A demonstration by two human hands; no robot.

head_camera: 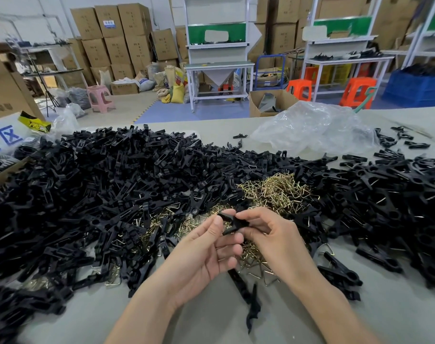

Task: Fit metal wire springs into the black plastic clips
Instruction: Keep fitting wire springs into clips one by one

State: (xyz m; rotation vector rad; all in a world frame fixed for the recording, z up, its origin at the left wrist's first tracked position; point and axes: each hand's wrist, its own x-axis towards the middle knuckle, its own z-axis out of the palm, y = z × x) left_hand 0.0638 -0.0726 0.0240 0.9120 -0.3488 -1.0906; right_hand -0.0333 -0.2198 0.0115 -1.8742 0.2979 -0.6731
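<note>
Far left: huge heap of bare black clip halves (99,182), so plenty left to do. Centre: left hand (201,249) pinching one black plastic clip (232,222) between thumb and curled fingers. Right hand (268,234) gripping its other end, fingers curled. Cannot tell whether a spring is seated. Just behind: loose brass wire springs (273,192). Right: pile of assembled clips (385,194), wire showing. Probably mid-task.
</note>
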